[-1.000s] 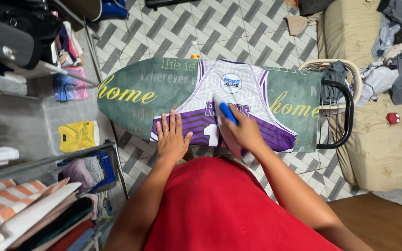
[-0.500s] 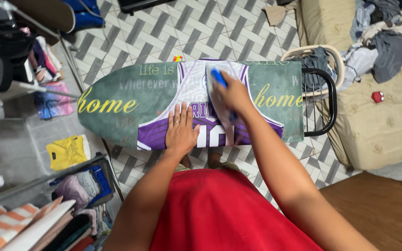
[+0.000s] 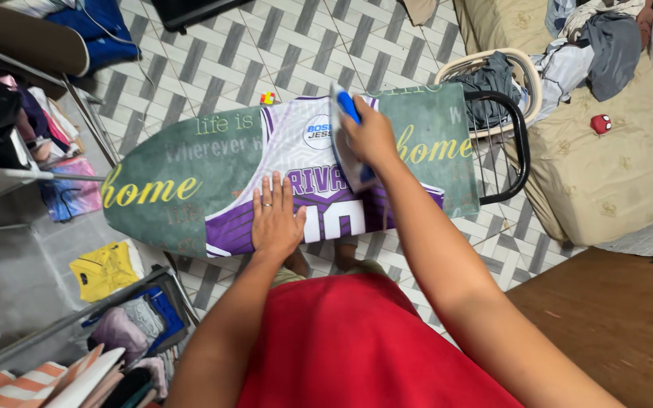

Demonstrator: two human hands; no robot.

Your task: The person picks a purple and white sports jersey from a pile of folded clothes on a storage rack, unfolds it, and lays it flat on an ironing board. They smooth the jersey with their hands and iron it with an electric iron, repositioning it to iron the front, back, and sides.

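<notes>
Right now the right hand wraps its grip around the blue handle of an iron standing on the upper part of a white and purple jersey. Spread flat, the left hand presses the jersey's near hem, holding nothing. Green ironing board stays bare toward its pointed end; tiled floor lies open beyond the far edge.

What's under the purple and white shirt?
The purple and white shirt lies flat on a green ironing board, which shows on both sides of it. The left hand presses the shirt; the right hand holds an iron on it. The board beneath the shirt is covered.
</notes>
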